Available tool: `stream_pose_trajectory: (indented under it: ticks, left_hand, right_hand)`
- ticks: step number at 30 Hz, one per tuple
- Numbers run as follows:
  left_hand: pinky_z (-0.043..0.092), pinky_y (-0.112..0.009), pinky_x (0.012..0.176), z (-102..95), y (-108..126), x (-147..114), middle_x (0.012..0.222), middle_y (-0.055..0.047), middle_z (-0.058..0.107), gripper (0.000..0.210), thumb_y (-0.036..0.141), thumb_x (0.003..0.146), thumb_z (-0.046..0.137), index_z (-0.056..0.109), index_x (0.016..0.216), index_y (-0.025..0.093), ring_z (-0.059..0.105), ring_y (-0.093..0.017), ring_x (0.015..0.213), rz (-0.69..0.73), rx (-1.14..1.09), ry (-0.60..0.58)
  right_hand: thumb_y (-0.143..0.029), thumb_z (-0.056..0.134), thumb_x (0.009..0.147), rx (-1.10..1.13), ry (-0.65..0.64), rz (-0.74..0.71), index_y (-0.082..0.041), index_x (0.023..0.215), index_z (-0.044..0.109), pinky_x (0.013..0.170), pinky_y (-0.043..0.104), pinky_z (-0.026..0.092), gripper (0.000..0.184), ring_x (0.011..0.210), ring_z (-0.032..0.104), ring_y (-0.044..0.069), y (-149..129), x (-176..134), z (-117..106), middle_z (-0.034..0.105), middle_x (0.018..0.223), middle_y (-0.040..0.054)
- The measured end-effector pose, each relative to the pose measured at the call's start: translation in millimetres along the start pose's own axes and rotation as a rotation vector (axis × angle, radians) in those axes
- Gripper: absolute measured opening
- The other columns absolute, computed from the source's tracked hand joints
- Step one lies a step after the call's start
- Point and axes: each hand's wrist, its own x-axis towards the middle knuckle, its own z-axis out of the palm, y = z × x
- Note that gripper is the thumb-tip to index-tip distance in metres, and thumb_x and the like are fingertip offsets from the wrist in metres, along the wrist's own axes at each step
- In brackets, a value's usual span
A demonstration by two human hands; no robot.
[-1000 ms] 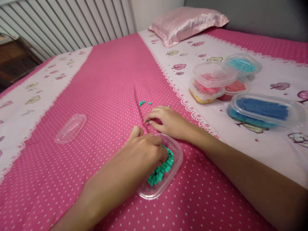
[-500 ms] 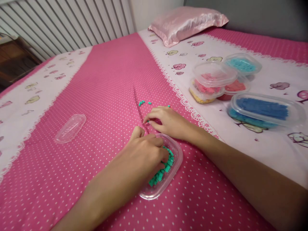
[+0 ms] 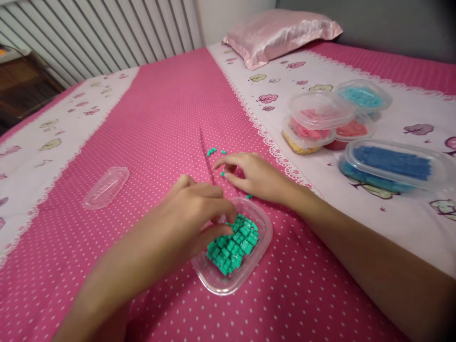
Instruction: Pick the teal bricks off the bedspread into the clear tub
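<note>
A clear plastic container (image 3: 265, 232) holds small green interlocking pieces (image 3: 233, 244) packed in rows. Over its left side, my left hand (image 3: 197, 204) hovers with thumb and fingers apart and nothing visible between them. Beyond the container, my right hand (image 3: 254, 175) rests low on the bed, thumb and index finger spread. By its thumb tip lies a loose green piece (image 3: 223, 174); whether they touch, I cannot tell. Another green piece (image 3: 249, 196) sits between that hand and the container's rim. Farther out are several loose green pieces (image 3: 211, 151).
On the pink dotted bedspread (image 3: 160, 123), a clear lid (image 3: 107, 188) lies at left. At right stand stacked lidded containers of red and yellow pieces (image 3: 309, 128), a light-blue one (image 3: 363, 97) and a long dark-blue one (image 3: 392, 164). A pink pillow (image 3: 281, 35) is at the back.
My left hand has lifted back and leftward out of the container, uncovering the green pieces. My right hand has shifted slightly, its fingers parting more, and loose pieces near it now show more.
</note>
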Motion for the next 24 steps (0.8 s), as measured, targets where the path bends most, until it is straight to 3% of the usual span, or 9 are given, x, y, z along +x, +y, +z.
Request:
stream_pose_trajectory:
  ticks: [3,6,9,14,19,24]
  left_hand:
    - [0.031,-0.033,0.081,-14.1,-7,-6,0.083,0.007,0.064,0.011,0.036,0.098,0.060,0.065,0.096,0.026,0.056,-0.011,0.074,-0.082,0.135,0.153]
    - [0.032,-0.032,0.077,-17.3,-7,-8,0.080,0.006,0.063,0.010,0.035,0.096,0.062,0.063,0.098,0.025,0.055,-0.012,0.070,-0.134,0.206,0.270]
    - [0.032,-0.031,0.074,-13.9,-2,-6,0.079,0.005,0.063,0.014,0.038,0.096,0.061,0.061,0.096,0.024,0.055,-0.013,0.070,-0.112,0.206,0.311]
    - [0.031,-0.031,0.074,-10.8,3,-3,0.074,0.006,0.061,0.017,0.038,0.099,0.056,0.063,0.091,0.024,0.056,-0.012,0.068,-0.078,0.241,0.348]
    - [0.034,-0.033,0.074,-11.8,3,-5,0.066,0.005,0.062,0.017,0.037,0.095,0.062,0.067,0.083,0.025,0.054,-0.012,0.061,-0.080,0.276,0.335]
    - [0.041,-0.035,0.079,-8.2,1,-10,0.062,0.005,0.058,0.024,0.037,0.095,0.058,0.070,0.078,0.025,0.052,-0.012,0.058,-0.068,0.259,0.330]
  right_hand:
    - [-0.014,0.062,0.086,0.231,0.041,0.014,-0.018,0.104,0.063,0.085,0.032,0.051,0.018,0.090,0.067,0.016,-11,0,-14,0.071,0.098,0.0036]
    - [-0.020,0.070,0.084,0.398,-0.025,0.031,-0.022,0.091,0.054,0.077,0.029,0.053,0.018,0.090,0.066,0.016,-27,-3,-28,0.066,0.093,-0.0002]
    - [-0.019,0.071,0.083,0.455,-0.132,0.062,-0.024,0.086,0.052,0.072,0.028,0.052,0.020,0.087,0.067,0.015,-38,-7,-35,0.064,0.087,-0.0027]
    - [-0.014,0.071,0.084,0.480,-0.252,0.050,-0.024,0.086,0.054,0.077,0.029,0.054,0.019,0.088,0.068,0.015,-40,-10,-34,0.064,0.087,-0.0038]
    - [-0.020,0.073,0.085,0.408,-0.286,0.021,-0.022,0.090,0.060,0.084,0.028,0.053,0.013,0.093,0.067,0.015,-44,-11,-33,0.068,0.091,-0.0039]
    - [-0.019,0.074,0.085,0.079,-0.220,0.016,-0.025,0.088,0.073,0.076,0.024,0.048,0.007,0.083,0.068,0.011,-59,-16,-32,0.075,0.088,-0.0071]
